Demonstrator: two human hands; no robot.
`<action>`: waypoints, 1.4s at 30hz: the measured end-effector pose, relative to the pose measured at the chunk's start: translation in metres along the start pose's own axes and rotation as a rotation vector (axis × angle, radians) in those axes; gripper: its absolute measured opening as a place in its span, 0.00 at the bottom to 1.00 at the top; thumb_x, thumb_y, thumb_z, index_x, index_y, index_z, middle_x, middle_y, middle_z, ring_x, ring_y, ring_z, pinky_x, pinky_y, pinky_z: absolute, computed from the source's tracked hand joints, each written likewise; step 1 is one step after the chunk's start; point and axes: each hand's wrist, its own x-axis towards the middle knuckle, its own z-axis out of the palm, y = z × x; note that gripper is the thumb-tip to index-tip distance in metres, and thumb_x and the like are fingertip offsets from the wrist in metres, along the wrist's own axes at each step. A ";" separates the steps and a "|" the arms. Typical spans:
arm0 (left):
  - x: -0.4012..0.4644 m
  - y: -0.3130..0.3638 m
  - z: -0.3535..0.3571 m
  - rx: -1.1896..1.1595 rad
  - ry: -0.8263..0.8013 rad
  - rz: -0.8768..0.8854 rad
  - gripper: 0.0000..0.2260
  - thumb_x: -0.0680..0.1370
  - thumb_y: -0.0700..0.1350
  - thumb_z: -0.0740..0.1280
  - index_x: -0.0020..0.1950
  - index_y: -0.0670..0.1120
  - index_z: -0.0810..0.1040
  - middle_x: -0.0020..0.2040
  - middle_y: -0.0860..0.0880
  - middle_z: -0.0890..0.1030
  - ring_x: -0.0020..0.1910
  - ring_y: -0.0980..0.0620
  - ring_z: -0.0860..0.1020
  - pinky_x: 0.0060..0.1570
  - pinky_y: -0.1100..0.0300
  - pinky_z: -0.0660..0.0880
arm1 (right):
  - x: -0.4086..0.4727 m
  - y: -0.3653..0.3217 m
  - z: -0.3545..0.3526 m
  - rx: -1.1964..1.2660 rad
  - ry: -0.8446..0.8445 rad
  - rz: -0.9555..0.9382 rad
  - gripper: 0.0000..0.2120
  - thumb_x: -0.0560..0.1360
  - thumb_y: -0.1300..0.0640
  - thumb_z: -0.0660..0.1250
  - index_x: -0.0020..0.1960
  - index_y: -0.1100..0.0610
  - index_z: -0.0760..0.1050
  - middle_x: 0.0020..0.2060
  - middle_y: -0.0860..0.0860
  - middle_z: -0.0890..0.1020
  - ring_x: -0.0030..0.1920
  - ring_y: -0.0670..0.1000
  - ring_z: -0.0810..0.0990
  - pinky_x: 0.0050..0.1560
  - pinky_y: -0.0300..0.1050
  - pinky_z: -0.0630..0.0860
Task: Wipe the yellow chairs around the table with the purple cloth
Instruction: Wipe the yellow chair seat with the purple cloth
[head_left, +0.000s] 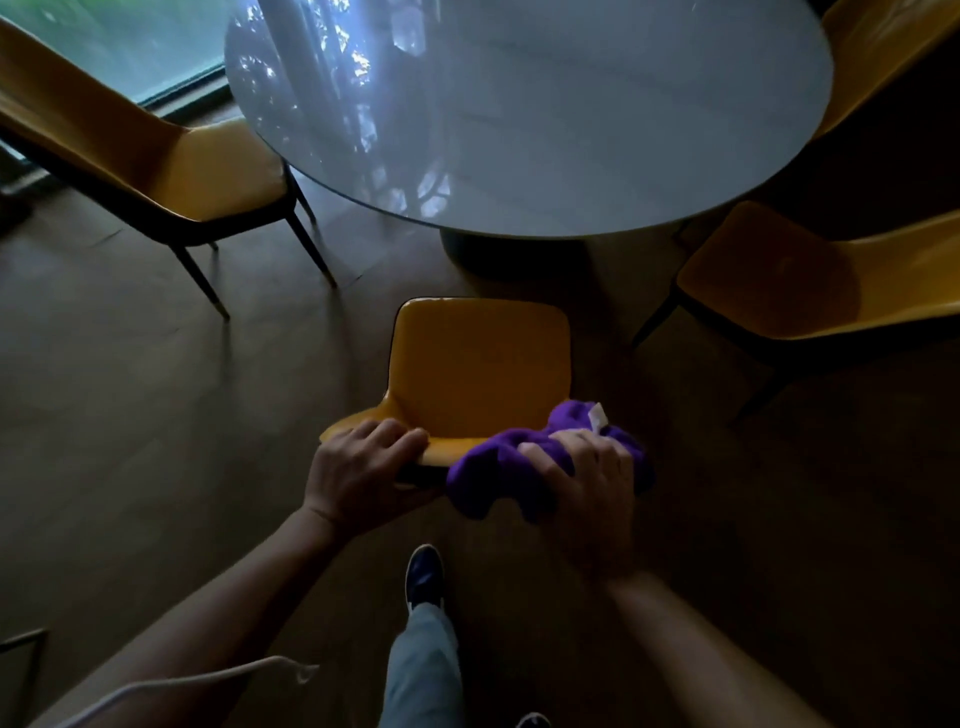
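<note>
Our left hand (363, 470) clamps the backrest top of the nearest yellow chair (480, 371), fingers (402, 436) curled over the rim. Right hand (587, 467) fingers closed on the purple cloth (498, 467), bunched on the same rim's right end. Best to keep the brace and sweep along the rim. Cloth fuzzy, white tag showing. 3 more chairs ring the table (545, 130).

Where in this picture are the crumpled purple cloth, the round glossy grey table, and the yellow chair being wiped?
crumpled purple cloth (493, 467): head view, on its bunched left fold.
round glossy grey table (597, 171): head view, on the bare top.
yellow chair being wiped (478, 364): head view, on the seat's middle.
</note>
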 end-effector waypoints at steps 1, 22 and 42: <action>0.014 -0.012 0.003 0.004 0.005 0.009 0.24 0.73 0.69 0.66 0.55 0.50 0.81 0.47 0.47 0.81 0.43 0.46 0.79 0.36 0.52 0.76 | 0.014 0.004 0.009 -0.001 0.012 0.003 0.25 0.75 0.41 0.67 0.69 0.47 0.68 0.61 0.55 0.73 0.60 0.59 0.74 0.60 0.61 0.68; 0.309 -0.190 0.077 0.040 0.116 -0.069 0.27 0.77 0.71 0.58 0.43 0.49 0.81 0.39 0.47 0.80 0.37 0.44 0.79 0.34 0.54 0.71 | 0.307 0.131 0.145 -0.205 0.023 0.211 0.25 0.73 0.42 0.68 0.66 0.51 0.71 0.60 0.59 0.76 0.60 0.63 0.73 0.62 0.59 0.68; 0.321 -0.232 0.011 -0.370 -0.174 -0.185 0.30 0.77 0.72 0.53 0.63 0.51 0.77 0.63 0.46 0.78 0.62 0.44 0.74 0.61 0.46 0.72 | 0.357 0.095 0.055 0.628 -0.189 0.442 0.14 0.70 0.57 0.66 0.54 0.50 0.82 0.51 0.51 0.85 0.54 0.54 0.83 0.59 0.44 0.75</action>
